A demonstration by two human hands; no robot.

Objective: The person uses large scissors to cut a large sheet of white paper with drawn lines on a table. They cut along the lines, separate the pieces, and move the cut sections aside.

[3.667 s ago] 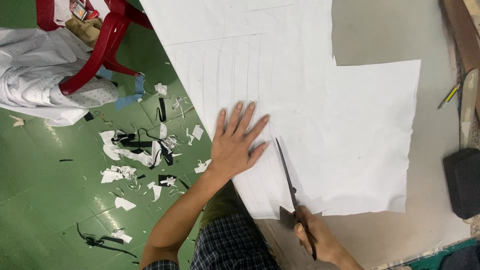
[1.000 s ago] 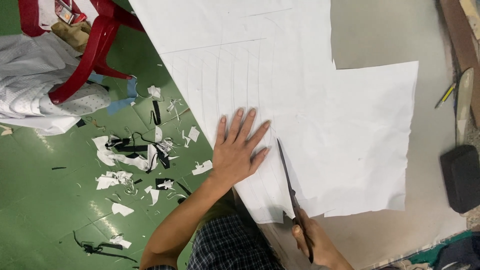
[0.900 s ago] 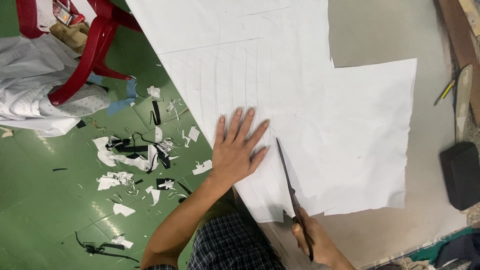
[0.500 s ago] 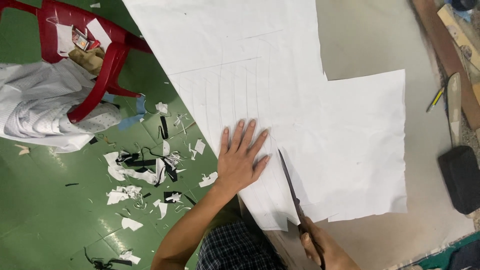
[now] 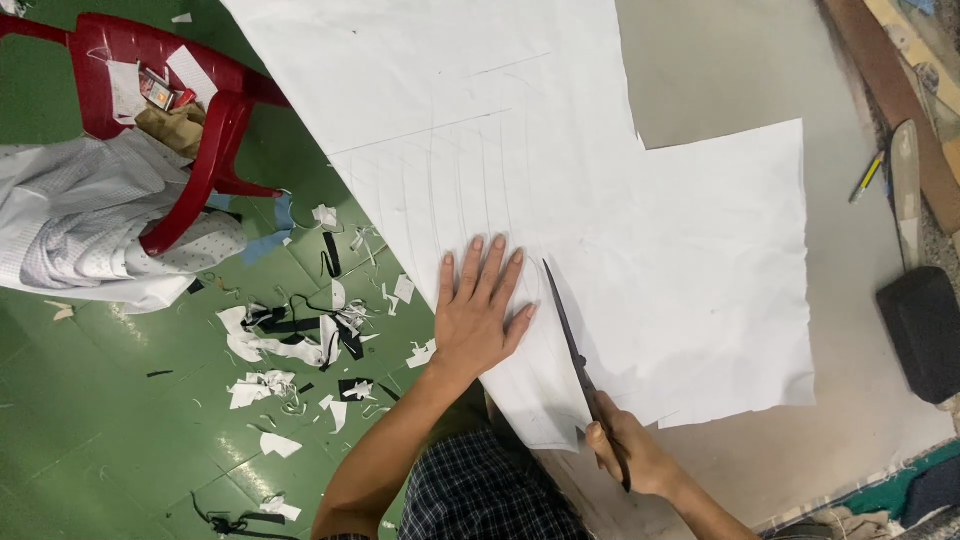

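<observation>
Left hand (image 5: 480, 320) flat on white fabric (image 5: 600, 200), right hand (image 5: 625, 450) — scissors (image 5: 575, 355)

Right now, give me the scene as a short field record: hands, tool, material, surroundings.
left hand: flat on the white fabric, fingers spread
right hand: grips black scissors, blades lying on the fabric
fabric: white, faint drawn lines, spread over the table
floor: green, strewn with white and black scraps
red chair: upper left, cloth draped beside it
table's right edge: dark case, pencil
</observation>
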